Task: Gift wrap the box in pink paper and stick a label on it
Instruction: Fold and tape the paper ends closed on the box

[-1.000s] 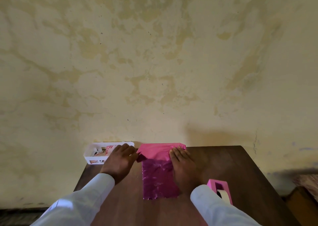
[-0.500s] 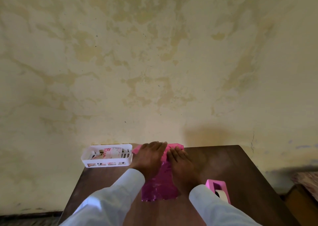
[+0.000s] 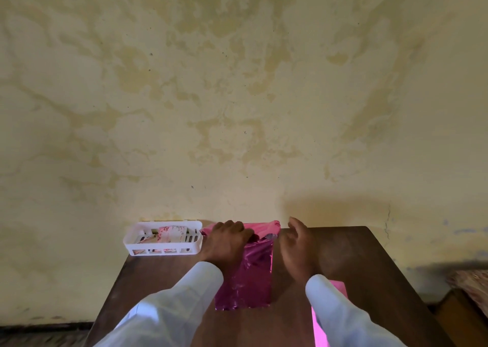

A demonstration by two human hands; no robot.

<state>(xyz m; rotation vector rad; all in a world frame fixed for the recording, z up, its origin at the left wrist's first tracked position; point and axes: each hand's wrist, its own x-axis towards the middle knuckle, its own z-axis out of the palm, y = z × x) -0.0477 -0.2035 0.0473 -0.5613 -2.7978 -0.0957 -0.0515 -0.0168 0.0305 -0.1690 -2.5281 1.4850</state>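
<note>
A box wrapped in shiny pink paper lies lengthwise on the dark wooden table, its far end at the wall. My left hand lies across the far top of the box, fingers pressing the loose pink paper down at that end. My right hand hovers just right of the box with fingers relaxed, holding nothing. A pink tape dispenser sits at the near right, mostly hidden behind my right sleeve.
A white slotted plastic basket holding floral cards or labels stands at the table's far left corner against the stained wall. Bare wood stretches to the right of the box. A brown object shows beyond the table's right edge.
My left hand moved from the left side onto the far top of the box. My right hand lifted off the box top and drew away to the right.
</note>
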